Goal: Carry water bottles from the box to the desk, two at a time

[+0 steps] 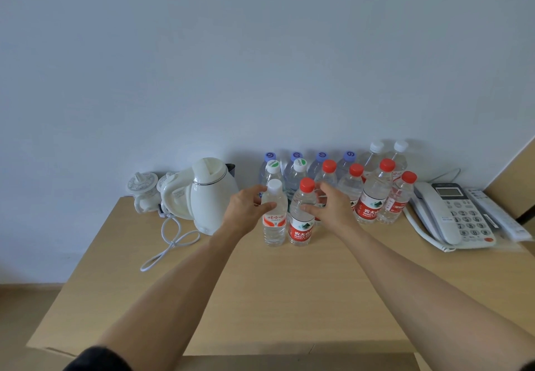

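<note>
Left hand (248,206) grip curled around white-capped bottle (274,215); right hand (330,207) grip around red-capped bottle (301,216) (both upright on surface (260,284), touching).

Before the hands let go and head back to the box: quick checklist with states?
1. White-capped clear plastic bottle upright on the light wooden desk: ok.
2. Red-capped clear plastic bottle upright beside it: ok.
3. Left hand released: not ok, fingers curl round the bottle.
4. Right hand released: not ok, also gripping.
5. Clear of the white electric kettle: ok.
6. Box contents: cannot tell, out of view.
</note>
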Demonstrator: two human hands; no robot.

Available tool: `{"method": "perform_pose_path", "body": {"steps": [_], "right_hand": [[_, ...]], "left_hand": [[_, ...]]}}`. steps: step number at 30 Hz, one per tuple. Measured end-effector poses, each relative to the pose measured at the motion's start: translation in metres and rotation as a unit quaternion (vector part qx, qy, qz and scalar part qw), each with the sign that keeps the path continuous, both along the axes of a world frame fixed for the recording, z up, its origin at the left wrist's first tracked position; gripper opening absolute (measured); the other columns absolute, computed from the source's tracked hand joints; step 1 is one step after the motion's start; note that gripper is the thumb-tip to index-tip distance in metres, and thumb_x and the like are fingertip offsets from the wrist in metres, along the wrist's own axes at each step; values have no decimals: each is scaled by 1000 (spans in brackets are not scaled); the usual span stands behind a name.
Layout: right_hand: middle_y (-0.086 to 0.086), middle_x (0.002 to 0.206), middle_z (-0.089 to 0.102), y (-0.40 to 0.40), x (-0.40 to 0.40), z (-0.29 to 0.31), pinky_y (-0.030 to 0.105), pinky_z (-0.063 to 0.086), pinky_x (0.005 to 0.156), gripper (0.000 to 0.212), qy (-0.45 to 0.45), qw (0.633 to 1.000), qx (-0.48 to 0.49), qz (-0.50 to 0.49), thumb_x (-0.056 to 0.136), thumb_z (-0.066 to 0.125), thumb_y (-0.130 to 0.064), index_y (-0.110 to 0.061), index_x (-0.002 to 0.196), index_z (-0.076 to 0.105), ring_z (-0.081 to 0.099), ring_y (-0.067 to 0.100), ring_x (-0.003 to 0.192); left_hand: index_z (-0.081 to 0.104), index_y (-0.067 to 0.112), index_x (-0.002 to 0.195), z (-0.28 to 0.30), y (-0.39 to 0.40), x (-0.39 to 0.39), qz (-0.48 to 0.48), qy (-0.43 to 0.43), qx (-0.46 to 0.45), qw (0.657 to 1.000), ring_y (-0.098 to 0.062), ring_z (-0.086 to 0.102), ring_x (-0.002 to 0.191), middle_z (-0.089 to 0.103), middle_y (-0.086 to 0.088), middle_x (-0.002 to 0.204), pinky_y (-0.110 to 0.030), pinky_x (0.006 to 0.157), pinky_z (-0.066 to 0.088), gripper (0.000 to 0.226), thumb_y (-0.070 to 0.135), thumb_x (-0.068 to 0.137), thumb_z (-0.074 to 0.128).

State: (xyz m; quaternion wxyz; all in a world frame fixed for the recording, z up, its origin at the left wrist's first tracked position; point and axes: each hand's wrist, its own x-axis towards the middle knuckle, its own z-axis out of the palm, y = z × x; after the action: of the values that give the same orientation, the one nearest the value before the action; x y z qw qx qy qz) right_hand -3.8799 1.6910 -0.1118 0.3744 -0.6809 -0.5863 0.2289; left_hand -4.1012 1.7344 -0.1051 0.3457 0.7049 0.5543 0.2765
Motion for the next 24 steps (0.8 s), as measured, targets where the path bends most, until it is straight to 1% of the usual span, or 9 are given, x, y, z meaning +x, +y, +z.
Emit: {"method": "perform_pose_path", "body": {"steps": [8, 12, 17, 21, 24], "right_hand": [[-3, 104, 62, 2, 1, -2, 28, 47, 82, 50, -1, 1000, -1, -2, 77, 86, -27, -14, 118, 62, 62, 19, 96], [-3, 107, 62, 1, 1, -3, 26, 45, 81, 51, 5, 1000, -5, -1, 77, 86, -27, -14, 120, 62, 62, 18, 98], [-1, 110, 64, 1, 2, -2, 26, 44, 81, 51, 5, 1000, -13, -2, 78, 85, -26, -15, 122, 61, 62, 19, 101], [-2, 109, 63, 0, 1, -1, 27, 46, 83, 51, 5, 1000, -15, -1, 78, 85, -26, -15, 122, 61, 62, 19, 101], [-1, 109, 64, -1, 0, 0, 28, 47, 83, 51, 7, 1000, -17, -4, 78, 86, -26, -14, 121, 62, 62, 20, 101]], "left_hand": [[64, 18, 128, 5, -1, 1, -4, 20, 9, 1000, -21, 69, 97, 75, -8, 103, -41, 90, 55, 44, 30, 88, 76], [65, 18, 127, 5, -2, 2, -2, 31, 17, 999, -21, 69, 96, 75, -8, 103, -39, 88, 55, 44, 31, 87, 77], [67, 21, 123, 5, -1, 1, 6, 33, 17, 999, -19, 69, 95, 75, -5, 97, -36, 87, 54, 42, 32, 85, 79], [67, 23, 124, 4, -2, 1, 10, 30, 21, 999, -18, 69, 93, 75, -4, 96, -28, 80, 51, 42, 33, 84, 79], [67, 24, 124, 5, -3, 2, 13, 24, 17, 999, -18, 69, 94, 74, -4, 97, -31, 83, 53, 42, 33, 85, 79]]}}
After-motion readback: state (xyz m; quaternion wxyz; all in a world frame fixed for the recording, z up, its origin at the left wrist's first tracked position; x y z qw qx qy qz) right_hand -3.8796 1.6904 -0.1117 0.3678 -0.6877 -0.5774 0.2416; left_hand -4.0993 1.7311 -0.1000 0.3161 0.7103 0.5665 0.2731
